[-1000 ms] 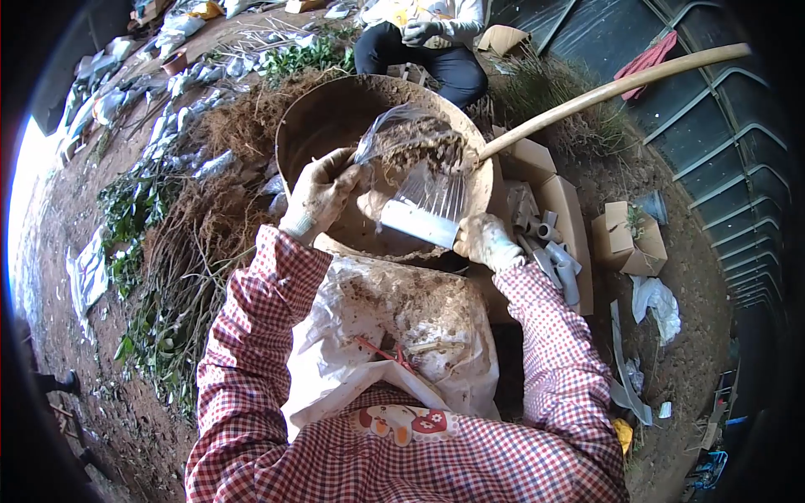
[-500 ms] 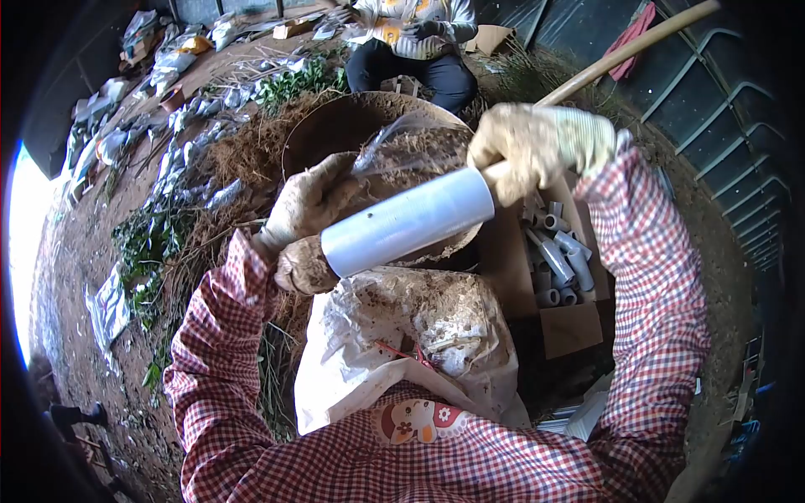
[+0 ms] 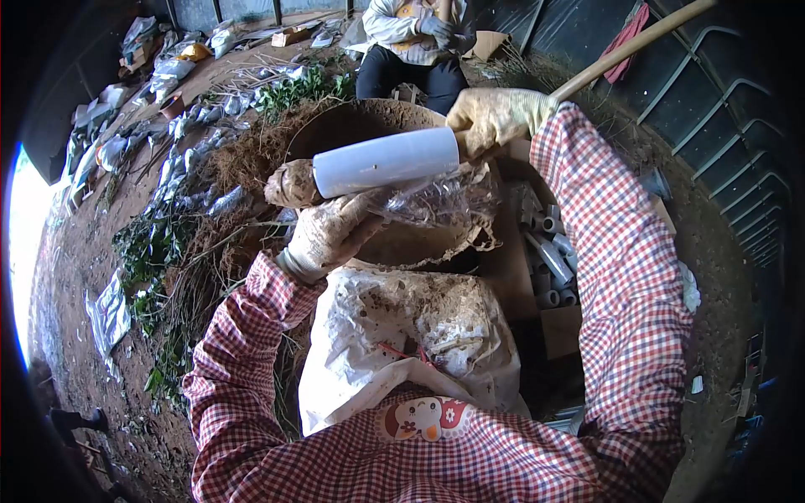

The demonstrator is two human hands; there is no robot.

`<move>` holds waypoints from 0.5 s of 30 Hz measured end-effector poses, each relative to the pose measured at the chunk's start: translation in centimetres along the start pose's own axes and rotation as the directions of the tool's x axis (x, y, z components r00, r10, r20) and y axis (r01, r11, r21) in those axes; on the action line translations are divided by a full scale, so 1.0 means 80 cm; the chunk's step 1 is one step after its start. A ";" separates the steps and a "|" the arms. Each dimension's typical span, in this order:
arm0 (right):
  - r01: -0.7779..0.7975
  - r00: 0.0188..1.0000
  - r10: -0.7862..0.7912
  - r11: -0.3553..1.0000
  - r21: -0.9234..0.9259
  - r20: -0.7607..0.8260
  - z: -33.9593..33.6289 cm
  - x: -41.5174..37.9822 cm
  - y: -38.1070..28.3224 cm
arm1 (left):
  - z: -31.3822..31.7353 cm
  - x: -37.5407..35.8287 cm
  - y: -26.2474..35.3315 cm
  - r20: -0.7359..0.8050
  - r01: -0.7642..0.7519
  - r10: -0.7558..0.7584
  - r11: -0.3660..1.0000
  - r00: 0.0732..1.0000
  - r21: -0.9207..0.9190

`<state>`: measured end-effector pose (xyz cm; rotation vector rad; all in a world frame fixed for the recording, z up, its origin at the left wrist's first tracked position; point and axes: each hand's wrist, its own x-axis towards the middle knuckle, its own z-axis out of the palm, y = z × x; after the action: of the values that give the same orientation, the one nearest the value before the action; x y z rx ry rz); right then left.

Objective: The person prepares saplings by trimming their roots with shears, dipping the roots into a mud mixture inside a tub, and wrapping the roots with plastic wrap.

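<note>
A white film roll lies across the space above a large round basin. My right hand, in a soiled glove, is closed round the roll's right end. At the other end a brown, soil-coated lump sticks out. My left hand, also gloved, is below the roll with its fingers closed on clear plastic film, which stretches right under the roll. Brown soil clings to the film. A dirty white sheet covers my lap.
A cardboard box of grey pipe pieces stands right of the basin. A wooden handle slants up at the right. Leafy cuttings and roots lie left. Another person sits beyond the basin.
The roll has moved up and left and lies more level. My left hand has moved down and right, from behind the lump to below the roll, with the film now stretched beneath it.
</note>
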<state>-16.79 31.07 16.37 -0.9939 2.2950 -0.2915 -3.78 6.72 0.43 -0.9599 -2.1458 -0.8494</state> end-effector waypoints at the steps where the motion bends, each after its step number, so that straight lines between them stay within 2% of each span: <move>1: -0.033 0.999 0.033 0.998 0.055 -0.010 0.007 0.002 0.005 | -0.003 -0.003 -0.001 0.038 0.039 -0.038 0.999 0.999 -0.027; 2: -0.065 0.998 0.067 0.991 0.113 -0.016 0.015 0.006 0.015 | -0.006 -0.006 -0.002 0.080 0.082 -0.077 0.995 0.994 -0.053; 3: -0.072 0.997 0.078 0.984 0.162 -0.030 0.022 0.015 0.041 | -0.006 -0.009 -0.006 0.066 0.053 -0.051 0.998 0.996 -0.028; 4: -0.048 0.992 0.035 0.993 -0.110 -0.120 0.029 0.024 0.062 | -0.009 -0.012 -0.006 0.068 0.072 -0.071 0.997 0.995 -0.013; 5: -0.026 0.982 -0.030 0.956 -0.292 -0.188 0.038 0.033 0.085 | -0.013 -0.014 -0.007 0.071 0.089 -0.089 0.996 0.994 0.002; 7: -0.023 0.926 -0.216 0.786 -0.618 -0.309 0.072 0.040 0.134 | -0.016 -0.017 -0.011 0.070 0.114 -0.114 0.993 0.991 0.012; 9: -0.043 0.971 -0.182 0.507 -0.861 -0.155 0.107 0.029 0.160 | -0.021 -0.015 -0.014 0.063 0.225 -0.221 0.971 0.973 -0.080; 11: -0.140 0.965 -0.120 0.519 -0.843 -0.234 0.149 -0.002 0.150 | -0.026 -0.018 -0.020 0.119 0.383 -0.367 0.906 0.923 -0.180; 12: -0.162 0.957 -0.085 0.634 -0.756 -0.277 0.158 -0.012 0.153 | -0.028 -0.023 -0.028 0.139 0.420 -0.398 0.886 0.907 -0.198; 13: -0.147 0.946 -0.129 0.646 -0.749 -0.297 0.167 -0.019 0.171 | -0.032 -0.024 -0.033 0.179 0.463 -0.436 0.872 0.882 -0.156; 14: -0.117 0.937 -0.196 0.603 -0.789 -0.288 0.176 -0.028 0.186 | -0.037 -0.026 -0.035 0.222 0.506 -0.475 0.855 0.852 -0.113; 15: -0.104 0.921 -0.195 0.710 -0.696 -0.336 0.179 -0.041 0.202 | -0.042 -0.027 -0.036 0.287 0.538 -0.507 0.842 0.813 -0.034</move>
<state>-15.67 45.22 -0.22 -1.4699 2.8239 0.4779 -3.98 1.79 -0.05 -0.5491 -2.6855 -1.1673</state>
